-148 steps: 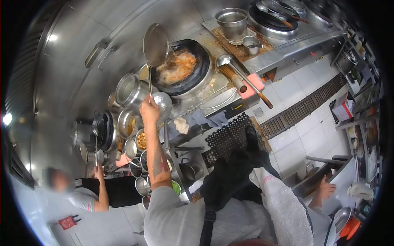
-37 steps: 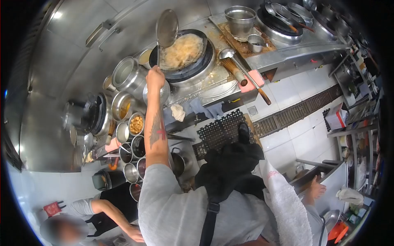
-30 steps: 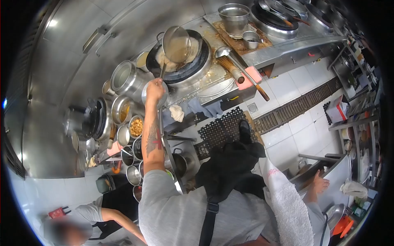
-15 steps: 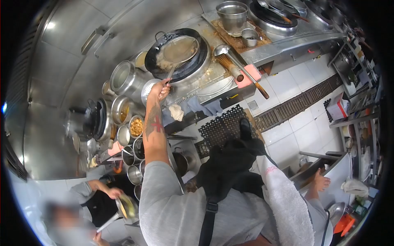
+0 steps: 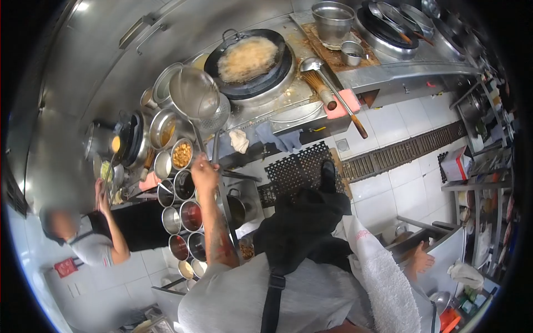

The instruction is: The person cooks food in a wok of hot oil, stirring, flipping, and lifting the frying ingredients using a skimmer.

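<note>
My left hand (image 5: 205, 173) is closed round the handle of a round mesh strainer (image 5: 194, 91). The strainer hangs over the pots left of the wok, and a perforated skimmer (image 5: 215, 115) lies partly behind it. Pale, bubbling food (image 5: 249, 59) sits in the black wok (image 5: 277, 69) on the burner. At lower right my right hand (image 5: 424, 260) has its fingers stretched out, holding nothing, beside an open drawer (image 5: 408, 248) or lidded unit; whether it touches the pale panel I cannot tell.
Several metal pots of sauces (image 5: 191, 215) line the left side, near a bowl of brown pieces (image 5: 181, 154). A ladle (image 5: 333, 91) and a bamboo brush (image 5: 319, 89) lie on the counter edge. A co-worker (image 5: 100, 238) stands at far left, holding a ladle.
My left hand has drawn the strainer out of the wok, left and towards me. My right hand stays by the panel. The co-worker has turned to the other burner with a ladle.
</note>
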`<action>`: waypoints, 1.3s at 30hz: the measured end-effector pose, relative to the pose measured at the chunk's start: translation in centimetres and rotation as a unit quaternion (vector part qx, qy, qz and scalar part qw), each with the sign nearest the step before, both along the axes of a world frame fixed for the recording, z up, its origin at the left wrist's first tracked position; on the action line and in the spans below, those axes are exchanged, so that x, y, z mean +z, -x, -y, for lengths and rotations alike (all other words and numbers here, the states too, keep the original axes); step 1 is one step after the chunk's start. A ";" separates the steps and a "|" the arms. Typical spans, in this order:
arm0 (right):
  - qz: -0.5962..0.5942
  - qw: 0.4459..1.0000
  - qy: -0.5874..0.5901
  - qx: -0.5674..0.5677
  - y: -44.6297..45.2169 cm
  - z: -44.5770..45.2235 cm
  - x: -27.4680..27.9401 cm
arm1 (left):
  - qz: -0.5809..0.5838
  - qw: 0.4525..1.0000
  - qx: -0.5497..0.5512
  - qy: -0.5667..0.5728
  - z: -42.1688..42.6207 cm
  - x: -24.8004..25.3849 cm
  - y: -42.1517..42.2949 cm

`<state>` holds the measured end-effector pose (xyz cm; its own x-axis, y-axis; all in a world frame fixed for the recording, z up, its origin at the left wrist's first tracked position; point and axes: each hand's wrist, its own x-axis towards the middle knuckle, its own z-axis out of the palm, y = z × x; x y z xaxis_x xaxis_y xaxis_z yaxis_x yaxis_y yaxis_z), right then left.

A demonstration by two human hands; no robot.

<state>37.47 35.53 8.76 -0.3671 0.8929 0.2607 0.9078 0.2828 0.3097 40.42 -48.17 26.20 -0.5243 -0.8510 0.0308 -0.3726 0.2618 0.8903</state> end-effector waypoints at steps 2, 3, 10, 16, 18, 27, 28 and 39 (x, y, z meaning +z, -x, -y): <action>0.001 1.000 -0.013 -0.008 0.0 -0.3 -0.4 | 0.022 0.997 0.024 0.071 -2.4 -2.2 0.4; -0.002 1.000 -0.011 -0.001 0.2 -0.2 -0.5 | 0.032 0.999 0.037 0.021 -3.1 -2.9 1.3; -0.038 0.997 -0.060 0.002 -0.2 -1.4 -2.0 | 0.097 0.993 0.005 0.065 -2.6 -0.5 0.7; -0.026 0.998 -0.060 0.026 -0.7 -1.3 -1.8 | 0.117 0.965 0.003 0.235 2.9 5.7 6.1; -0.002 0.999 -0.043 0.020 -0.4 -0.7 -0.8 | 0.183 0.942 0.001 0.281 8.0 5.4 11.9; 0.038 0.999 -0.013 -0.021 0.6 0.0 0.2 | 0.319 0.943 -0.081 0.054 19.9 3.7 29.3; 0.038 0.999 -0.012 -0.025 0.7 -0.1 0.3 | 0.232 0.949 -0.077 -0.200 19.5 3.7 29.4; 0.070 0.997 0.003 -0.013 0.5 -1.0 -0.8 | -0.033 0.820 -0.199 -0.535 11.6 -2.4 27.4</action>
